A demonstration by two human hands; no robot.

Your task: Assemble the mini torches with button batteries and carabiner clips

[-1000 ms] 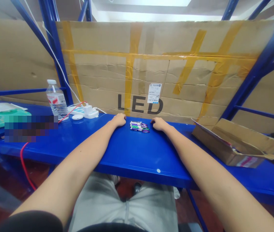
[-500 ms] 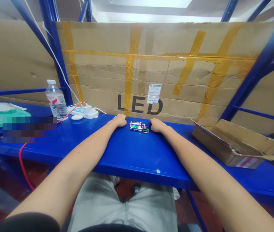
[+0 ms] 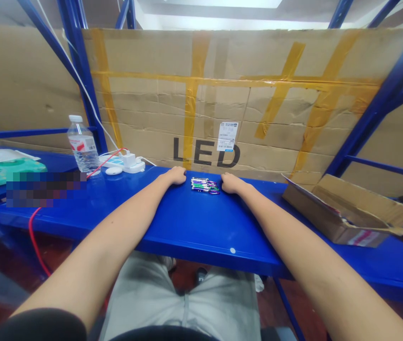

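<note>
Several slim pens, shiny with silver, purple and green parts, lie side by side on the blue table. My left hand rests as a closed fist on the tabletop, just left of the pens and apart from them. On their other side my right hand is also curled into a fist, close to the pens' right ends. Nothing shows in either hand, and the undersides of the fingers are hidden.
At the right stands an open cardboard box. Left are a water bottle, a white power strip with cables, a tissue pack and a blurred-out item. A large "LED" carton stands behind the table between blue posts.
</note>
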